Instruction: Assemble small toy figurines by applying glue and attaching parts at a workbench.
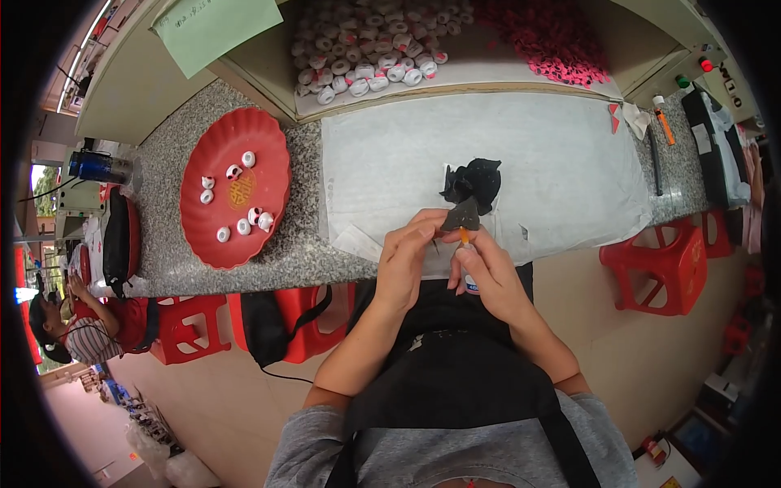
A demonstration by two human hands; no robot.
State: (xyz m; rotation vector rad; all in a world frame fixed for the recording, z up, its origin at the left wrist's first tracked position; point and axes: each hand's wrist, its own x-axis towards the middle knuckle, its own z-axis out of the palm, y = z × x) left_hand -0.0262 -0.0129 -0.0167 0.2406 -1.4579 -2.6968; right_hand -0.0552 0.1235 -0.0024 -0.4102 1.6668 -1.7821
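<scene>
My left hand (405, 254) is closed, its fingertips pinching the edge of a small dark grey piece (464, 215) that looks like thin cloth or foam. My right hand (493, 276) wraps round a small bottle with an orange nozzle (464, 235), like a glue bottle; most of its body is hidden by my fingers. The nozzle's tip is close against the lower edge of the dark piece. Just beyond both hands, a crumpled heap of black pieces (476, 184) lies on the white sheet (382, 154) that covers the worktop.
To the left, a red scalloped plate (236, 134) bears several small white-and-red pieces. A shelf behind holds heaps of white rings (374, 49) and pink bits (561, 49). An orange marker-like tube (665, 126) lies at right. Red stools (659, 272) stand below; another person (89, 325) sits far left.
</scene>
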